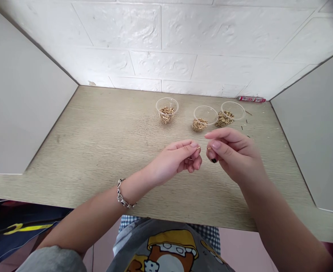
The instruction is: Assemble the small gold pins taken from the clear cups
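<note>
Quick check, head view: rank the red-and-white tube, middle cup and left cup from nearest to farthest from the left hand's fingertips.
1. Middle cup, straight ahead.
2. Left cup, ahead and leftward.
3. Red-and-white tube, back right.

A wood-grained tabletop is occupied by three clear cups, a red-patterned tube at the far edge, and a few small dark pieces scattered nearby.

Gold pins, beige wood-grained tabletop, white brick-patterned wall, blue-and-white checked cloth
</note>
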A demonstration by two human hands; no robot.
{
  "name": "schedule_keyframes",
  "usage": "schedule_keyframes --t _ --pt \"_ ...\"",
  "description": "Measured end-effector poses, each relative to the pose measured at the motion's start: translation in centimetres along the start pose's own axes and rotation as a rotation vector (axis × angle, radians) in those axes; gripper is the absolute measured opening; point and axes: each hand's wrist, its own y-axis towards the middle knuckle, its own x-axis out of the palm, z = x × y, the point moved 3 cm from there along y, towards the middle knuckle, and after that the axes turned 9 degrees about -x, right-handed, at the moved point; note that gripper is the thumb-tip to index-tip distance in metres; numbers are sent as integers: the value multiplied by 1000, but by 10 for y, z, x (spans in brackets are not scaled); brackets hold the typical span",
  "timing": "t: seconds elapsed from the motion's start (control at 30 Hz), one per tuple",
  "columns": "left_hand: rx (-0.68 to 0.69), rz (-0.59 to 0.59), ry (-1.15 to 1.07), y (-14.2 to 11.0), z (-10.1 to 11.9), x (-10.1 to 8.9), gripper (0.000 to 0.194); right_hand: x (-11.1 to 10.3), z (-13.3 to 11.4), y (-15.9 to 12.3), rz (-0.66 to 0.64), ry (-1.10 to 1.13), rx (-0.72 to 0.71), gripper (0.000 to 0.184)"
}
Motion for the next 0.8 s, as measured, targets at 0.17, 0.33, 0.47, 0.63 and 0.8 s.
schedule_keyframes --t 0.17,0.33,0.47,0.63,0.8 --pt "37 53 168 0 1 0 34 7 0 -2 37 6 46 16" --pt "85 96 288 1 1 1 35 11 -2 -6 121 -135 10 17" --pt "105 123 355 1 2 2 37 11 -4 -7 143 -190 -23 16" --pt "130 141 418 0 3 2 37 12 -5 -7 143 -264 -58 16" --pt "138 169 433 0 3 2 36 13 -6 -8 137 -328 -68 17"
